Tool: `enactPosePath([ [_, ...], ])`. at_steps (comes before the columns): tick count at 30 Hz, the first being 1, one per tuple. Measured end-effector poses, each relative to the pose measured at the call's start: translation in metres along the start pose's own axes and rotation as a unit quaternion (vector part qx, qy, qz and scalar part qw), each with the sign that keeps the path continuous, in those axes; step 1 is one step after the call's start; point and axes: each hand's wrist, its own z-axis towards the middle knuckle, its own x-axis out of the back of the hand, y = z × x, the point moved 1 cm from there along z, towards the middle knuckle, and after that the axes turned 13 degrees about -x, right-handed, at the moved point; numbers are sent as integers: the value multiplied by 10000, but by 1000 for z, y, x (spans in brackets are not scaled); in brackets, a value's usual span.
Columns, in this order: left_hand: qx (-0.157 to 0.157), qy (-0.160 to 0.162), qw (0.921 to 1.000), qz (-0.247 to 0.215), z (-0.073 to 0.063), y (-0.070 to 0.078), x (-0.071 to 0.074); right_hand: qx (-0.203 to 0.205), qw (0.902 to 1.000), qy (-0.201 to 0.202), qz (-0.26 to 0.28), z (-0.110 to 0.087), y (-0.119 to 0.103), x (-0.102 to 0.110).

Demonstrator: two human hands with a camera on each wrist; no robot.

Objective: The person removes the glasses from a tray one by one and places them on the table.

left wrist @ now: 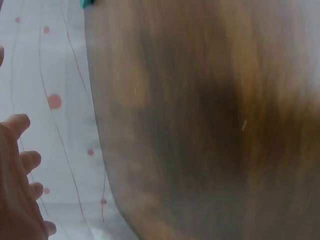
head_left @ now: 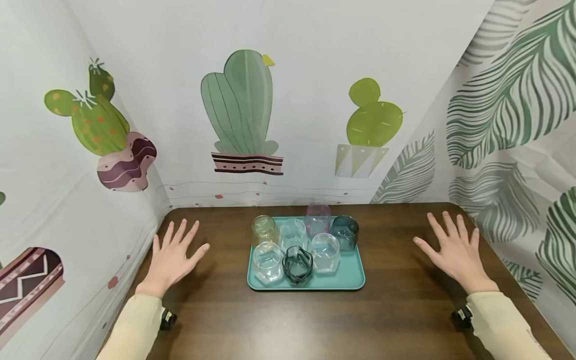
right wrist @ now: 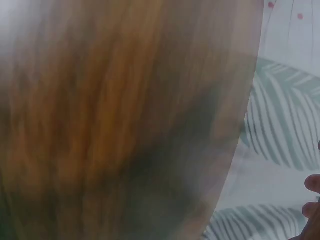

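Note:
My left hand (head_left: 170,261) is spread palm down over the left side of the table, fingers straight, holding nothing. On the right side my right hand (head_left: 456,252) is spread the same way, also holding nothing. Between them, apart from both, a teal tray (head_left: 333,283) carries several cups. At its back stand a yellowish cup (head_left: 264,230), a clear cup (head_left: 293,234), a purple-tinted cup (head_left: 317,220) and a dark teal cup (head_left: 345,233). In front are a clear cup (head_left: 268,262), a dark grey faceted cup (head_left: 297,266) and another clear cup (head_left: 326,253).
The brown wooden table (head_left: 252,325) has rounded far corners. Behind it hangs a white cloth (head_left: 306,45) printed with cacti and leaves, which also borders both sides. Each wrist wears a dark strap device.

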Motion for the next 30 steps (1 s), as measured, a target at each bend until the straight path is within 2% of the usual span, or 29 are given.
enactPosePath([
  [8,-47,294,9965,-787,-5,27,-15,325,9989,57,331,-6,-19,-2],
  [11,-40,461,9903,-1309,-8,40,-21,456,9978,105,472,-10,-28,-4],
  [14,7,641,9802,-1875,-9,53,-28,539,9964,146,644,-13,-39,-6],
  [17,119,765,9659,-2473,-9,65,-34,595,9950,144,789,-14,-51,-8],
  [20,371,799,9491,-3024,-9,76,-40,640,9937,60,921,-16,-62,-12],
  [23,760,808,9243,-3651,-7,87,-47,706,9924,-2,1006,-17,-72,-15],
  [27,1138,870,8937,-4252,-4,98,-55,801,9902,-127,1139,-15,-87,-21],
  [30,1232,912,8827,-4442,-2,104,-59,834,9879,-290,1277,-12,-99,-25],
])
